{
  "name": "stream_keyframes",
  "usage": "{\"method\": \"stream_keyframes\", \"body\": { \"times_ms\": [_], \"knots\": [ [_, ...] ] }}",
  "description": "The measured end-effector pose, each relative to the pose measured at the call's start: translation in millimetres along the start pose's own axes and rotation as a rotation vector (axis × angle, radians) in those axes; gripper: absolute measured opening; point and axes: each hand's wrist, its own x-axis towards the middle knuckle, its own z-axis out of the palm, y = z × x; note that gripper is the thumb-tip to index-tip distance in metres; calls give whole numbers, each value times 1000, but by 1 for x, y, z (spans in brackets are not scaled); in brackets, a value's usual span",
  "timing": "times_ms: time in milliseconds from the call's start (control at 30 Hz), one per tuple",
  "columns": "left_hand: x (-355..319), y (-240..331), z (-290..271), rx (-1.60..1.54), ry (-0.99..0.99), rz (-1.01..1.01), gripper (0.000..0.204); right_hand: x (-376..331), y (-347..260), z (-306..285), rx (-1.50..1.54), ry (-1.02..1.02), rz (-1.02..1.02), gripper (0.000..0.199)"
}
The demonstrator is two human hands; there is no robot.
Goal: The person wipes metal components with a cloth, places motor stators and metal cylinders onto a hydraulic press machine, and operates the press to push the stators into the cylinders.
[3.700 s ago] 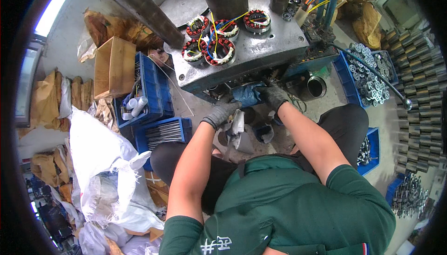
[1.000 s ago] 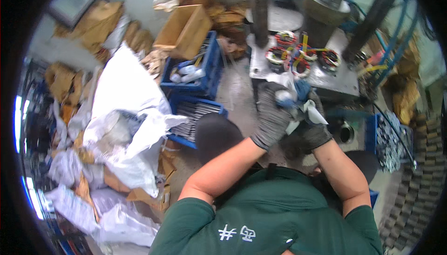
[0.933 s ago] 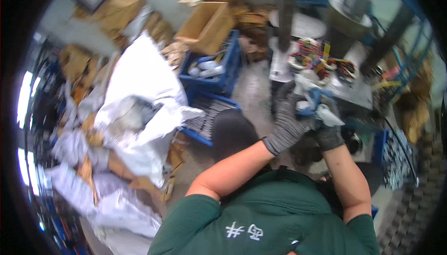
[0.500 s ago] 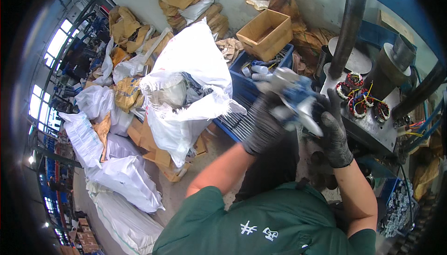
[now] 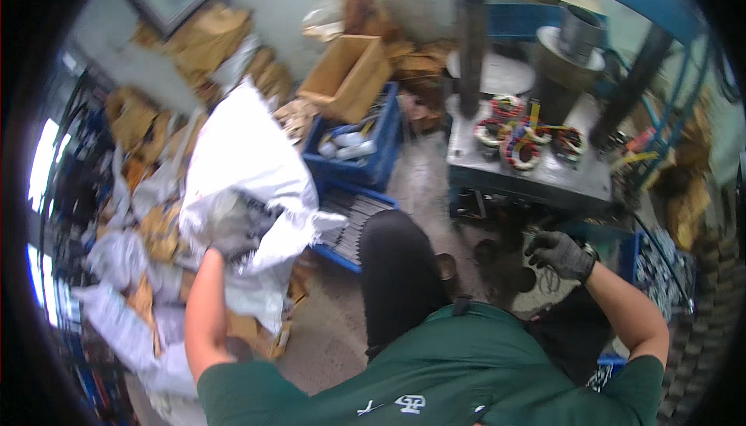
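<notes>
The gloved left hand (image 5: 237, 228) is closed on the mouth of the white sack (image 5: 245, 169) at far left. The right hand (image 5: 561, 255), loosely curled and empty, is held below the table (image 5: 536, 185) edge, well apart.

The left hand (image 5: 237, 228) wears a gray glove. It reaches out to the side and rests on the top of a big white sack (image 5: 249, 169). The sack is open at the top and its thin sides are crumpled and folded over. It stands on the floor beside a blue crate (image 5: 365, 163). The right hand (image 5: 561, 253) wears a dark glove. Its fingers are curled but hold nothing, and it hangs low in front of the gray bench (image 5: 536, 181).
</notes>
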Motion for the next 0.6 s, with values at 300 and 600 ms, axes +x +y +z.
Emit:
{"method": "stream_keyframes", "body": {
  "times_ms": [300, 600],
  "knots": [
    [17, 28, 32, 46, -17, 22, 42, -48, -17, -72, -320, 228, -185, 26],
    [-19, 47, -7, -241, 178, -193, 37, -12, 17, -74, 29, 327, -212, 24]
  ]
}}
